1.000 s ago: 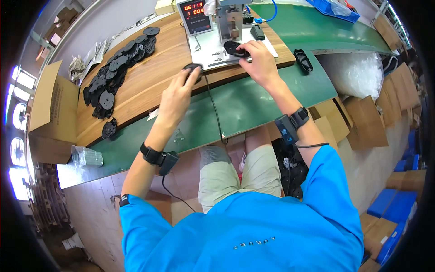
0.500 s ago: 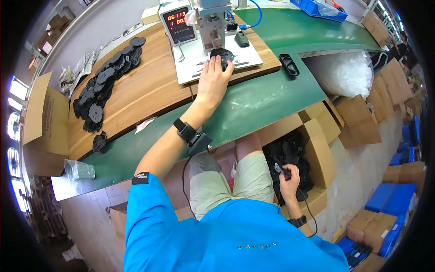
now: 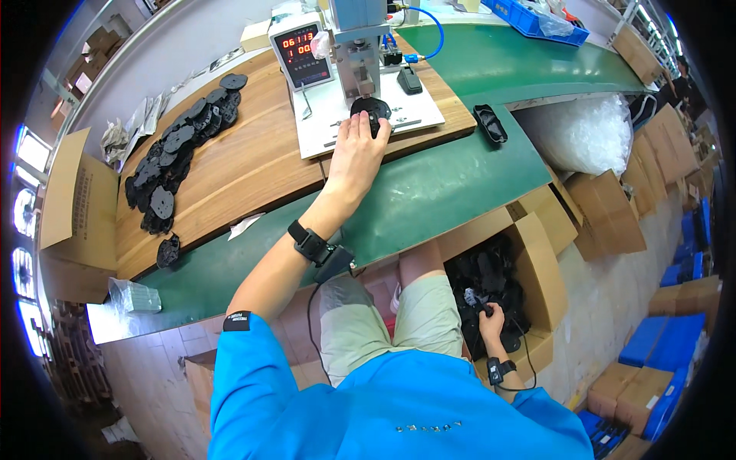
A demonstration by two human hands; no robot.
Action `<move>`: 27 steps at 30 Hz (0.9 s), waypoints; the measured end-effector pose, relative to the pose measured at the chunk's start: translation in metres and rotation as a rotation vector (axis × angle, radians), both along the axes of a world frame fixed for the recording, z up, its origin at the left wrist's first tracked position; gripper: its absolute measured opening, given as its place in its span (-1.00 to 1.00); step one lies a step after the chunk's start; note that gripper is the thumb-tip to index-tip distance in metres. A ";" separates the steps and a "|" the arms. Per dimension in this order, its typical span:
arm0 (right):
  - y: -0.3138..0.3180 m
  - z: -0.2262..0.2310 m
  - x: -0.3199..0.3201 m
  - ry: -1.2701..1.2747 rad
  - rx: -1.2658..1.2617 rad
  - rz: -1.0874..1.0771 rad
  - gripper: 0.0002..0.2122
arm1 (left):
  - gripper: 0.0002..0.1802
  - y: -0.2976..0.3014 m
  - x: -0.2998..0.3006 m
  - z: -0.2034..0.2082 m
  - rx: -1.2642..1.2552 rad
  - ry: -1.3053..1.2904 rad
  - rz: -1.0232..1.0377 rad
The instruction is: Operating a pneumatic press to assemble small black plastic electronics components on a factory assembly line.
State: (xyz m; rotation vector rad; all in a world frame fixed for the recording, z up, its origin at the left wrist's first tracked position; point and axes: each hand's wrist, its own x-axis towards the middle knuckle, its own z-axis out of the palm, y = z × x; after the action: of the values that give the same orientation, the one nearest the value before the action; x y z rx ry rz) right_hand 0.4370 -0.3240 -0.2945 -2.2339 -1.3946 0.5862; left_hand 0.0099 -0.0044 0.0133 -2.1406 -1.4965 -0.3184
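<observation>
In front of the silver metal press (image 3: 358, 70), the left hand (image 3: 358, 159) touches a rounded black plastic part (image 3: 372, 107). Left of the press lie flat black pieces (image 3: 179, 139); below it to the right, the right hand (image 3: 491, 322) is inside a brown cardboard box (image 3: 541, 274).

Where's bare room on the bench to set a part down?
Free: wooden board between the black parts pile and white base plate; green tabletop between board and near edge, right of the left hand.
Crowded: base plate under the press, around that hand and black disc; carton at the right hand.
</observation>
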 end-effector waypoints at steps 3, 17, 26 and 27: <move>0.019 0.014 -0.025 -0.114 0.101 0.034 -0.66 | -0.47 -0.001 0.000 -0.003 0.047 -0.052 -0.030; 0.329 0.310 -0.278 -0.229 0.972 0.818 -0.57 | -0.45 0.011 -0.011 -0.012 0.072 -0.347 -0.167; 0.345 0.316 -0.295 -0.280 0.785 0.811 -0.60 | -0.26 -0.048 -0.046 0.005 0.154 -0.435 -0.057; 0.343 0.317 -0.291 -0.283 0.774 0.798 -0.60 | -0.26 -0.062 -0.061 0.008 0.172 -0.465 0.005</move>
State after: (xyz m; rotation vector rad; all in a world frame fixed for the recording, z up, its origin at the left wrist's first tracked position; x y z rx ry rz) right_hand 0.1461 0.0188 0.0228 -1.1379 -2.1821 -0.0822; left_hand -0.0516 -0.0668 0.0216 -2.0099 -1.6438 -0.9603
